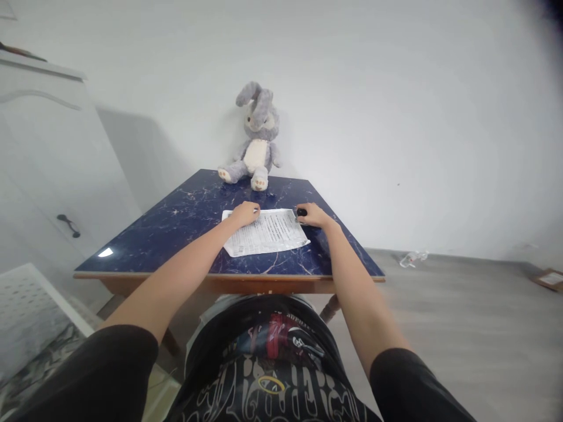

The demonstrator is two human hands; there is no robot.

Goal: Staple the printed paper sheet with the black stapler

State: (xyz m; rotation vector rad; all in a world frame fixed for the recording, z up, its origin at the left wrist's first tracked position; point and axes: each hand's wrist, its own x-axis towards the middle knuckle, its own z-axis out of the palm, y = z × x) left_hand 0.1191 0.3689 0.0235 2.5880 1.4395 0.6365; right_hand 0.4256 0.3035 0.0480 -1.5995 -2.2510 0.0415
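Observation:
A white sheet with printed text [272,231] lies on the dark blue marbled table [176,228]. My left hand [247,213] rests at the sheet's upper left part, fingers curled; a small shiny bit shows at its fingertips, too small to name. At the sheet's upper right corner, my right hand [311,214] has its fingers closed around a small black object [301,212].
A grey plush rabbit [259,140] sits at the table's back edge against the wall. On the left stand a white cabinet [44,152] and a white perforated box [26,305]. Clear crumpled plastic [413,258] and a cardboard box [549,279] lie on the floor at right.

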